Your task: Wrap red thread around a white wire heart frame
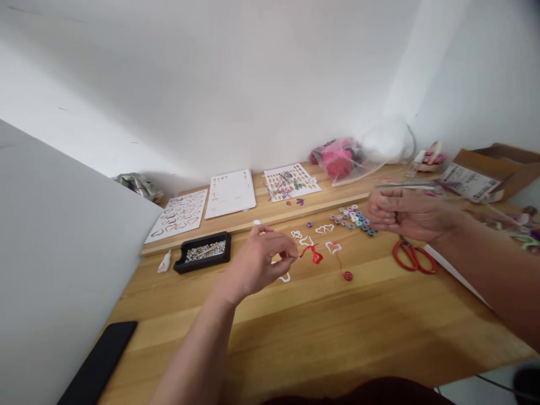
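My left hand (274,253) is over the middle of the table, thumb and fingers pinched on the end of a small red thread-wrapped piece (316,257). That piece hangs to the right of the fingertips. Raised at the right, my right hand (399,214) has its fingers curled closed; whatever is in them is too fine or hidden to see. White cut-out shapes (324,229) lie scattered beyond and around the red piece. A red spool (347,275) with a thread trailing from it rests nearby. Red-handled scissors (414,257) lie below my right hand.
Several coloured spools (352,216) sit left of my right hand. A black tray (202,253) of beads and a small glue bottle (165,262) are at the left. Sheets of shapes (230,193) lie on the raised back ledge. A cardboard box (502,169) stands far right.
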`<action>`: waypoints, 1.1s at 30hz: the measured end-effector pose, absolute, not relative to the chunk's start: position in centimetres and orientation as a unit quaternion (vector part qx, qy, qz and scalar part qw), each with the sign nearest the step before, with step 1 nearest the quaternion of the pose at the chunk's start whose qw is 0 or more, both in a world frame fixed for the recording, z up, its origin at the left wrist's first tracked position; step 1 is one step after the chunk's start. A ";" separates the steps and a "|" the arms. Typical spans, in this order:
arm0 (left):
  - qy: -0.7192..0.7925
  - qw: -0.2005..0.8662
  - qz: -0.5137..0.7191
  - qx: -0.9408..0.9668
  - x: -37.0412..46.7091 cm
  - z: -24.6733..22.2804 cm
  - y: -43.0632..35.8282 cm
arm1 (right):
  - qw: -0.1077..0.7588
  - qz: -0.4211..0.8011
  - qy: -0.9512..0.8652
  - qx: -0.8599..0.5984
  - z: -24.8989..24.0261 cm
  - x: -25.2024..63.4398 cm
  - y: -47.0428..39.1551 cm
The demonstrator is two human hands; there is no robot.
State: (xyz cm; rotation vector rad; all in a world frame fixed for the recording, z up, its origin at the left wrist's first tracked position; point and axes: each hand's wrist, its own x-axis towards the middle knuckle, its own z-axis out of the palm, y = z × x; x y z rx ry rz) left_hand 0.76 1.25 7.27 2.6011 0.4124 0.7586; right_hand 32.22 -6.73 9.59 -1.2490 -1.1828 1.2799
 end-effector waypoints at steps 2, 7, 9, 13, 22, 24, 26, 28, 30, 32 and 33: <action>0.141 0.222 0.284 0.922 0.8 7.4 1.1 | 0.474 0.527 -0.480 -0.518 9.0 31.5 -6.7; 0.147 0.284 0.319 0.892 0.7 7.7 0.9 | 0.381 0.307 -0.596 -0.636 7.6 29.1 -6.3; 0.156 0.295 0.325 0.885 0.6 7.8 1.0 | 0.401 0.287 -0.597 -0.633 7.4 28.1 -6.6; 0.168 0.315 0.330 0.874 0.5 7.7 1.1 | 0.462 0.459 -0.563 -0.510 7.3 26.3 -7.7; 0.167 0.364 0.351 0.847 0.7 7.6 1.3 | 0.452 0.603 -0.486 -0.443 5.3 23.8 -8.3; 0.163 0.378 0.350 0.842 0.7 7.5 1.3 | 0.471 0.597 -0.467 -0.451 5.2 24.1 -8.4; 0.162 0.387 0.347 0.839 0.7 7.4 1.4 | 0.495 0.590 -0.452 -0.450 5.2 24.5 -8.4; 0.161 0.395 0.340 0.838 0.8 7.2 1.4 | 0.515 0.584 -0.438 -0.448 5.2 24.9 -8.5; 0.163 0.404 0.336 0.835 0.9 7.0 1.4 | 0.519 0.586 -0.433 -0.446 5.1 25.1 -8.6; 0.172 0.414 0.339 0.827 1.0 6.8 1.5 | 0.506 0.585 -0.446 -0.450 4.9 25.0 -8.7; 0.176 0.417 0.345 0.822 1.1 6.7 1.5 | 0.494 0.576 -0.461 -0.459 4.7 24.9 -8.7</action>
